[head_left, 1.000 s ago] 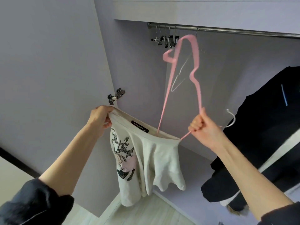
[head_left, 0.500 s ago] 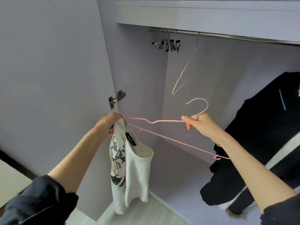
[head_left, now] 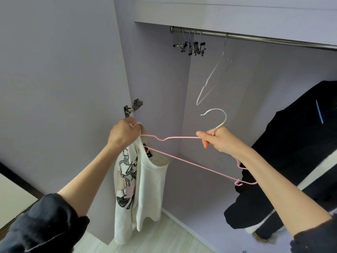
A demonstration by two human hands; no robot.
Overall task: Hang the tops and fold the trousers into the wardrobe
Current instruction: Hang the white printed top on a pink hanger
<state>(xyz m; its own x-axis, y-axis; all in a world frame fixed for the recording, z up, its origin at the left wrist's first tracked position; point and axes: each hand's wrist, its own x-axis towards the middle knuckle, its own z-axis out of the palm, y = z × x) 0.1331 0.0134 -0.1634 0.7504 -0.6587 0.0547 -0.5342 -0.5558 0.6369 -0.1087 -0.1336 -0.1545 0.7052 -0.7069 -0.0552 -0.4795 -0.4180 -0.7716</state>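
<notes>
A white top with a printed drawing hangs down from my left hand, which grips its collar in front of the open wardrobe. My right hand grips a pink hanger at its neck, just under its silver hook. The hanger lies nearly flat between my hands, and its left end reaches into the top's neck opening beside my left hand. The metal rail runs across the wardrobe's upper part.
An empty white hanger and several metal clip hangers hang on the rail. A black garment hangs at the right. The lilac wardrobe door stands open at the left, with a hinge. Pale wooden floor lies below.
My right hand swung the pink hanger down from upright to nearly flat, now gripping it under the hook. The top's collar, stretched wide before, now hangs bunched from my left hand.
</notes>
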